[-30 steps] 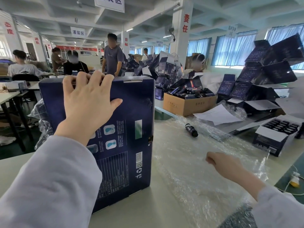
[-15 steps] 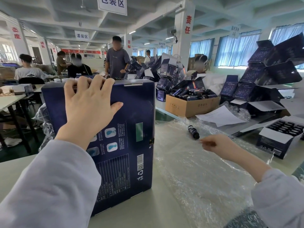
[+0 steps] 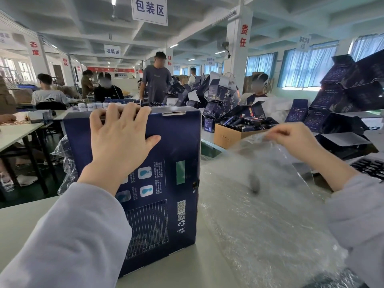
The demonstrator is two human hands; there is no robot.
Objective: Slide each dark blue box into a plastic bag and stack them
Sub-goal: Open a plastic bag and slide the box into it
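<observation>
My left grip (image 3: pixel 120 140) is clenched over the top edge of the dark blue box (image 3: pixel 166 183), fingers hooked behind it and thumb flat on the printed face. The box stands on end on the desk (image 3: pixel 31 215). Its long axis is roughly vertical, with the flap end up and the barcode side turned toward me. It wears no bag, so as I judge it nothing is done yet for this box. Just right of the box a spread of clear plastic (image 3: pixel 259 229) lies on the desk. Above that, my right grip (image 3: pixel 295 140) pinches the edge of one plastic bag (image 3: pixel 272 156), held up off the pile. I cannot tell whether its mouth is open. What is left, I reckon, is to part the mouth, tip the box, slide it in and stack it. I can make out no stack of bagged boxes for certain.
</observation>
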